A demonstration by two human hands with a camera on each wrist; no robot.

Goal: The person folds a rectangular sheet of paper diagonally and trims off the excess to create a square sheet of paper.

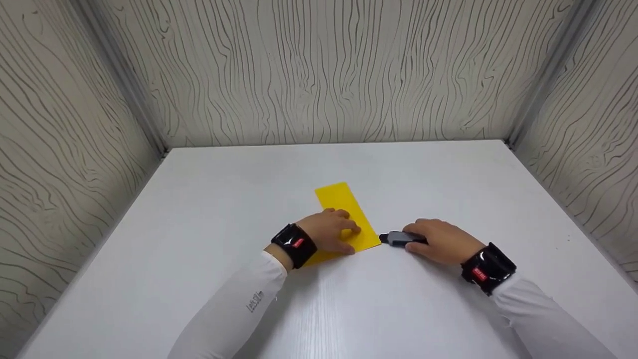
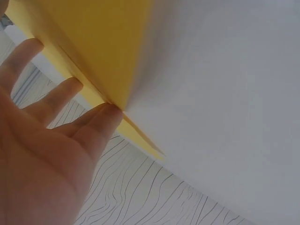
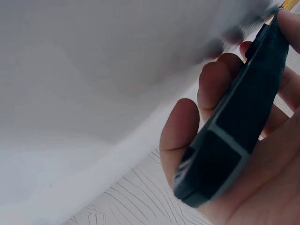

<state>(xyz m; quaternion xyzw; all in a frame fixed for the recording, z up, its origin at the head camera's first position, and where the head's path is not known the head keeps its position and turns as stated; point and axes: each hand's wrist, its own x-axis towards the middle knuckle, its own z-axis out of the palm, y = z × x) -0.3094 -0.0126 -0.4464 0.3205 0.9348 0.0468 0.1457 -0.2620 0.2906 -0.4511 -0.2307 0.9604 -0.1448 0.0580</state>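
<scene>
Back wall & L/R side walls are off-white w/ dark wood-grain lines; gray metal posts run up the corners betw. them. White tabletop fills most of the lower head view, far edge up against back wall.

Two white sleeves come in from the bottom, one per arm; L one has dark lettering near the cuff.

Yellow sheet lies approx. mid-table, one corner pointing R; partly hidden under L hand. In L wrist view there's a dark slit along it & a blurred yellow panel rising to one side; looks folded or layered, can't tell which.

L hand rests on the sheet w/ fingers spread & slightly bent, fingertips touching it, not wrapped round anything. R hand is curled round a gray-&-black utility knife, gripping it by the body. Knife's front end points L, right by the sheet's R corner; contact unclear. Blade too small/blurred to make out. R wrist view: dark body lies across the fingers, thumb near the front end.

Black wristbands on both wrists, each w/ small red label. A few tiny dark specks on tabletop, far R.
</scene>
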